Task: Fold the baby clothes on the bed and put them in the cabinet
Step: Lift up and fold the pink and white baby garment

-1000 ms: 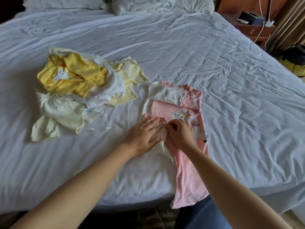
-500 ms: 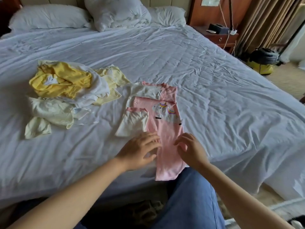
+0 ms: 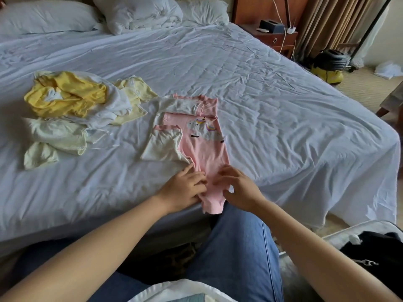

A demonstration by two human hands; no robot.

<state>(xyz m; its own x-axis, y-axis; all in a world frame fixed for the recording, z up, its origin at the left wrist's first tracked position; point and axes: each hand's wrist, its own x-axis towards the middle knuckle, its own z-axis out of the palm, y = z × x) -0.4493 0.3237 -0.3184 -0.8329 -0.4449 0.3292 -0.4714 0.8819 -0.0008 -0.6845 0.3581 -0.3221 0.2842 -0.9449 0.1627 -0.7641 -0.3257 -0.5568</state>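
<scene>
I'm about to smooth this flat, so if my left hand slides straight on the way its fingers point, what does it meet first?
Your left hand would probably meet the right hand first, just across the narrow strip of pink unicorn romper they both touch; depth is unclear.

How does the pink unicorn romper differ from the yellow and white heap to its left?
The pink romper lies flat, partly folded; the heap is crumpled. The romper is one pink printed garment; the heap mixes yellow, cream and white pieces. The left hand and right hand rest on the romper's lower end; nothing touches the heap. Both lie on the white bed.
</scene>
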